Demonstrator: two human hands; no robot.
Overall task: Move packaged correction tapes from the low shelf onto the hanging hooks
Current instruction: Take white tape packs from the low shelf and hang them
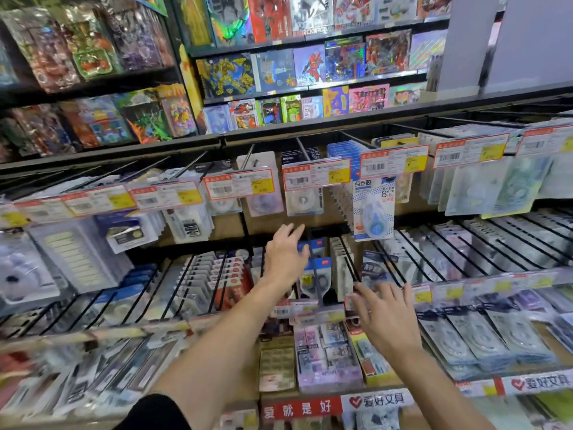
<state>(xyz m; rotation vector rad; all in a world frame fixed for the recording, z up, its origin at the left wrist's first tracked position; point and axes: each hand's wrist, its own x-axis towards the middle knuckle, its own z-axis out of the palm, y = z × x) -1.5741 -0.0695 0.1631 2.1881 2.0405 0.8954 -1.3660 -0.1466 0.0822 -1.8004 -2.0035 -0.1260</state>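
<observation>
Head view: your left hand point(286, 252) and right hand point(386, 318) reach with spread, empty fingers toward correction tapes point(319, 274) at centre frame; likely light, stiff cards, so pinch the top edge.

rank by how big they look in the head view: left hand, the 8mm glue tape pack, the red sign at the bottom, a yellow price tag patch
1. red sign
2. left hand and 8mm glue tape pack, too alike to rank; the hand is nearer the camera
3. yellow price tag patch

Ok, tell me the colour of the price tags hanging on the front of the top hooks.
White with red borders and yellow patches, head view.
</observation>
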